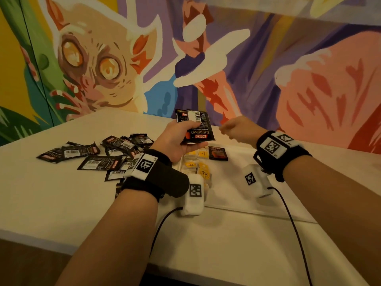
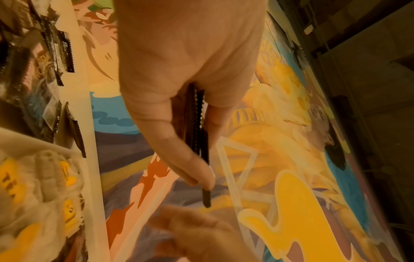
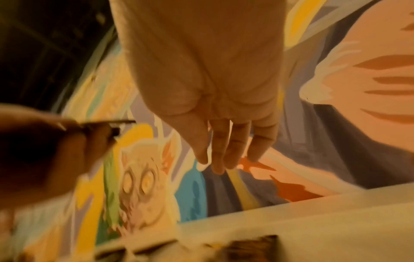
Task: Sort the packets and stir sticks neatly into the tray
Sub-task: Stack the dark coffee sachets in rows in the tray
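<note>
My left hand [image 1: 181, 139] grips a small stack of black coffee packets [image 1: 196, 125], raised above the table; thumb on top, fingers beneath. In the left wrist view the packets' edges [image 2: 197, 127] show between thumb and fingers. My right hand [image 1: 233, 129] hovers just right of the stack, empty, fingers relaxed and pointing at it [image 3: 221, 150]. A pile of black packets [image 1: 99, 153] lies loose on the table at left. The white tray [image 1: 231, 182] under my hands holds yellow tea packets [image 1: 198, 166] and one black packet [image 1: 218, 153].
The white table [image 1: 61, 203] ends at a painted mural wall close behind. Wrist camera cables [image 1: 292, 223] trail over the table's near side. No stir sticks show in any view.
</note>
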The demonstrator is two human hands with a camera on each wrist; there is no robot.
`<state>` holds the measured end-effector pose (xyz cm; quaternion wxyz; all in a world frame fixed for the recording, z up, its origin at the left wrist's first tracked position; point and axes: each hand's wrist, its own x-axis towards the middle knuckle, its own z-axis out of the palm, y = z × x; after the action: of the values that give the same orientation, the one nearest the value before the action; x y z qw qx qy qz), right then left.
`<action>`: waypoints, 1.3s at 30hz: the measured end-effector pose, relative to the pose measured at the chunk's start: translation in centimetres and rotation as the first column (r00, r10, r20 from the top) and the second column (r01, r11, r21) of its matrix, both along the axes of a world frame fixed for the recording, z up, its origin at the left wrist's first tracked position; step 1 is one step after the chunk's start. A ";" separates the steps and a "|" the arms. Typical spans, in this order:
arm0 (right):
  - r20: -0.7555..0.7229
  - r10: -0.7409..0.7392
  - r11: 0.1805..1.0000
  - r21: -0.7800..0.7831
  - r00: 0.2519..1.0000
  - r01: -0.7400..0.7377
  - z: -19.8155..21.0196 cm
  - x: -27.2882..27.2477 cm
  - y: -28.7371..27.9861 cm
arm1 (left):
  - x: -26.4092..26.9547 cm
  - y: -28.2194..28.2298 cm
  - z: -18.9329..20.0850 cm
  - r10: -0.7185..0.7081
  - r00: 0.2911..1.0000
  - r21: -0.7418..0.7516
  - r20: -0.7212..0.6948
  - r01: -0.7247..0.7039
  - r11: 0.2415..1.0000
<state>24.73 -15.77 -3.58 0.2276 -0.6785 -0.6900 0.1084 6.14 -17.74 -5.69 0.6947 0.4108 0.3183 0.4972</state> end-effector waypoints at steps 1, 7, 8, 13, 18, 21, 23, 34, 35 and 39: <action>-0.183 0.022 0.999 0.032 0.983 -0.016 0.5 -0.5 -0.8 | 0.1 0.0 0.0 0.006 1.000 0.023 -0.017 -0.005 1.000; -0.726 0.163 0.984 0.074 0.668 -0.160 1.7 -3.2 -4.5 | 0.6 -0.4 -0.2 0.041 0.993 0.169 -0.108 -0.022 0.985; -0.755 0.160 0.986 0.089 0.635 -0.144 1.6 -3.1 -4.5 | 0.6 -0.4 -0.2 0.044 0.992 0.182 -0.114 -0.022 0.983; -0.952 0.178 0.984 0.164 0.251 -0.075 1.0 -0.7 -3.8 | 0.6 0.2 -0.4 0.145 0.985 0.101 -0.093 -0.136 0.986; -0.854 -0.059 0.990 0.018 0.517 0.142 -0.6 2.5 -1.6 | 0.4 0.6 -0.2 0.161 0.986 0.008 -0.037 -0.160 0.987; -0.688 -0.199 0.978 -0.094 0.698 0.186 -1.9 3.5 -0.7 | 0.5 0.4 -0.2 0.138 0.989 0.004 -0.057 -0.138 0.990; -0.588 -0.255 0.967 -0.149 0.767 0.208 -2.2 3.7 -0.2 | 0.5 0.4 -0.2 0.136 0.988 -0.005 -0.066 -0.137 0.991; -0.048 -0.154 0.920 -0.373 0.987 0.125 -2.5 4.5 0.7 | 0.6 0.1 -0.2 0.114 0.991 -0.036 -0.063 -0.116 0.993; -0.045 -0.154 0.923 -0.363 0.987 0.128 -2.4 4.6 0.7 | 0.6 0.1 -0.2 0.115 0.991 -0.037 -0.063 -0.117 0.992; 0.023 -0.192 0.920 -0.343 0.981 0.188 -2.5 4.9 0.4 | 0.7 0.0 -0.1 0.119 0.991 -0.046 -0.063 -0.122 0.991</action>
<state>29.58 -15.35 -6.07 0.1190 -0.7709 -0.5901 0.2083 6.79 -17.75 -5.82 0.6637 0.3880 0.3755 0.5176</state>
